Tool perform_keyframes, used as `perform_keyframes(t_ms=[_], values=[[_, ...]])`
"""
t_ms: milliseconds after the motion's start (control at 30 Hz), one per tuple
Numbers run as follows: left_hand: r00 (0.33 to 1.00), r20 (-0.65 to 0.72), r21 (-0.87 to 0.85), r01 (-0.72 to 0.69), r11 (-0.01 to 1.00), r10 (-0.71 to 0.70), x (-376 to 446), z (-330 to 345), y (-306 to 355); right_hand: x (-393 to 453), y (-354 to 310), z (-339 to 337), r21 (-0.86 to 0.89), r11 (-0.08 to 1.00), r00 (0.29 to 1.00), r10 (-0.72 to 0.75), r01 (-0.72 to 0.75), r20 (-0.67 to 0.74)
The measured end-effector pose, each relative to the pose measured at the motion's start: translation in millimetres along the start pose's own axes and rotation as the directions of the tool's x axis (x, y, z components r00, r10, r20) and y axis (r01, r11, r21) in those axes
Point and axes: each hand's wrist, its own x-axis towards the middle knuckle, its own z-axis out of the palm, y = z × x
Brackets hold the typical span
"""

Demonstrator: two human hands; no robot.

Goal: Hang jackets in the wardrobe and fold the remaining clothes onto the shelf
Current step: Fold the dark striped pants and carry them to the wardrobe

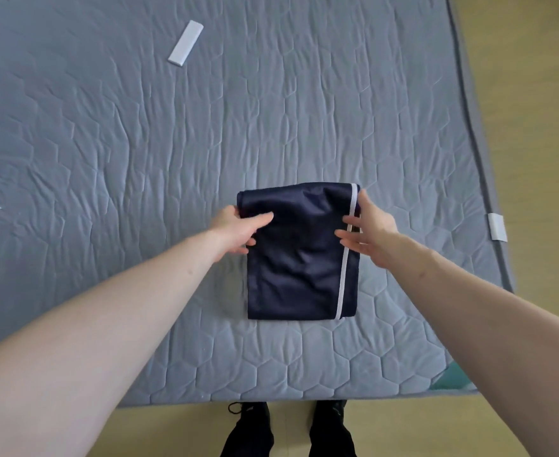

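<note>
Fingers (265,217) of my left hand (238,230) pinch the folded trousers' (299,255) left edge on the bed (106,143); right hand (368,225) touches, loosely spread; light, floppy, slick, so I'd lift from underneath

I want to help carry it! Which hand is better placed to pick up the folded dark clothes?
Left, probably. The left hand already grips the clothes at their edge, thumb on top and fingers curled beneath. The right hand only touches the striped edge with straight fingers.
</note>
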Motion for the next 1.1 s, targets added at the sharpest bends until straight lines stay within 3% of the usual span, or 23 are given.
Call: perform_keyframes(t_ms=[67,133,233,367,467,567,667,733,833,900,967,1100], values=[[0.999,-0.031,0.386,-0.009,0.923,0.023,16.5,2.3,-9.8,10.8,24.5,1.6,-0.064,0.998,0.999,-0.021,0.019,-0.031],[0.998,-0.014,0.608,-0.036,0.793,0.056,33.6,8.1,-13.6,14.9,60.8,1.1,-0.202,0.979,0.993,-0.036,0.013,-0.109],[0.973,0.022,0.645,-0.189,0.740,0.229,55.2,24.6,1.7,7.2,121.7,-1.3,-0.285,0.956,0.975,0.003,-0.067,-0.221],[0.915,0.120,0.736,-0.343,0.584,0.386,85.5,49.1,38.2,0.5,183.6,4.4,-0.088,0.964,0.941,0.222,-0.252,-0.257],[0.936,0.199,0.823,-0.321,0.468,0.291,106.4,65.2,55.5,12.3,204.7,16.6,0.049,0.943,0.935,0.332,-0.328,-0.126],[0.979,0.173,0.876,-0.205,0.437,0.111,124.6,72.8,53.3,30.6,208.0,32.7,0.165,0.958,0.966,0.250,-0.236,-0.072],[0.970,0.227,0.915,-0.244,0.322,0.091,131.4,82.2,34.4,49.6,207.9,36.9,0.253,0.950,0.981,0.193,-0.182,-0.020],[0.970,0.230,0.880,-0.240,0.409,0.074,129.5,83.5,15.2,57.3,209.7,25.4,0.226,0.962,0.982,0.174,-0.154,-0.070],[0.979,0.198,0.688,-0.097,0.719,-0.057,117.5,66.1,-9.7,62.5,202.4,-5.8,0.215,0.971,0.978,0.137,-0.102,-0.156],[0.963,0.237,0.525,-0.018,0.851,-0.126,101.5,50.8,-26.6,62.7,187.4,-22.9,0.255,0.965,0.975,0.108,-0.056,-0.195],[0.949,0.270,0.389,0.045,0.920,-0.161,91.4,45.1,-52.0,67.5,175.1,-34.6,0.225,0.974,0.970,0.046,0.009,-0.237],[0.970,0.198,0.272,0.084,0.959,-0.141,78.2,42.5,-94.9,71.1,165.4,-36.0,-0.064,0.997,0.979,-0.051,0.039,-0.197]])
